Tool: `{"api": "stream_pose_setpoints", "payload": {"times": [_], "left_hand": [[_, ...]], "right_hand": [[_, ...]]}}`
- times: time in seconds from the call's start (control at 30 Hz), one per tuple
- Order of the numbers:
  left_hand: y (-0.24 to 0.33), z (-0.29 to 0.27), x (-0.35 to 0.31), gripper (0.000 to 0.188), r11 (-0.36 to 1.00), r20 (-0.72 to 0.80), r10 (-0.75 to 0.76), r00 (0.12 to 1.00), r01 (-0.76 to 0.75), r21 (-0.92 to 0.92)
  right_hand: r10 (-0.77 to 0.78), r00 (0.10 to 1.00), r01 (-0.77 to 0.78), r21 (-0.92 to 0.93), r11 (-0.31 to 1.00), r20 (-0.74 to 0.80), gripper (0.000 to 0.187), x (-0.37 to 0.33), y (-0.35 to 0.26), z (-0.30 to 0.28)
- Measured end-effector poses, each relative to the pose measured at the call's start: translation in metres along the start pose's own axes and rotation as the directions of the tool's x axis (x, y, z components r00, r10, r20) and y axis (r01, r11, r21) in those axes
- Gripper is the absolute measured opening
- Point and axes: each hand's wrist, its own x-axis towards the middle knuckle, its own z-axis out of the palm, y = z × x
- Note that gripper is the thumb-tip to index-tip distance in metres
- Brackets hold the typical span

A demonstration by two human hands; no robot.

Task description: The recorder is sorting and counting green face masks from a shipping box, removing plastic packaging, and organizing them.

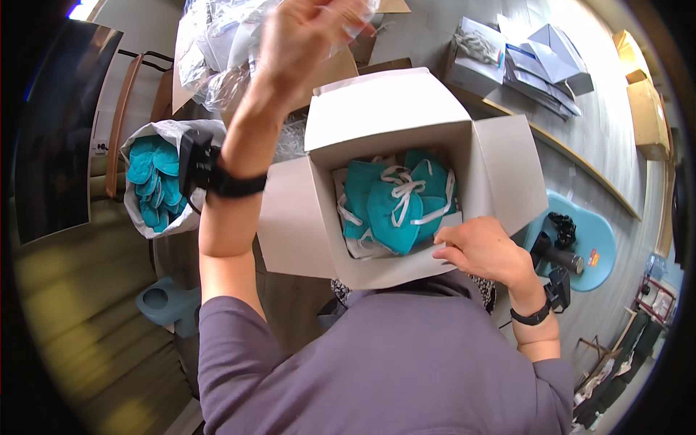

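Observation:
A white-lined cardboard box stands in front of me with its flaps spread. Inside lie teal cup-shaped face masks, their white straps tangled on top. My right hand is at the near right corner of the box, fingers curled over its rim, thumb toward the masks. My left hand is stretched far forward at the upper edge, beside a heap of clear plastic bags. Motion smears its fingers, and some clear film shows around them; whether they hold it cannot be made out.
To the left, a white sack is filled with more teal masks. A blue plastic stool stands below it. On the right is a light-blue tub with dark objects. Stacked boxes and papers sit at the far right.

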Motion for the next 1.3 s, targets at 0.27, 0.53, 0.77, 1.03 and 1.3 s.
{"api": "stream_pose_setpoints", "payload": {"times": [0.27,0.53,0.77,1.03,1.3], "left_hand": [[-0.038,0.075,-0.101,0.065,0.505,0.487,-0.595,0.639,-0.174,0.845],[-0.100,0.102,-0.157,0.092,0.669,0.377,-0.551,0.745,0.123,0.733],[-0.055,0.192,-0.228,0.076,0.710,0.630,-0.417,0.655,-0.198,0.676],[-0.041,0.228,-0.244,0.079,0.657,0.603,-0.500,0.621,-0.181,0.732],[-0.042,0.226,-0.250,0.075,0.657,0.570,-0.456,0.684,-0.173,0.734]], "right_hand": [[-0.082,0.996,0.082,-0.017,0.996,0.045,0.029,-0.021,-0.013,0.020],[-0.173,0.982,0.175,0.015,0.984,-0.078,0.027,-0.037,-0.008,0.049],[-0.077,0.886,0.242,0.314,0.918,-0.458,0.013,-0.017,0.002,0.016],[0.648,0.754,-0.297,0.937,0.182,0.113,0.016,0.109,0.022,0.051],[0.676,0.731,-0.384,0.762,0.521,-0.094,0.025,0.152,0.049,0.091]]}}
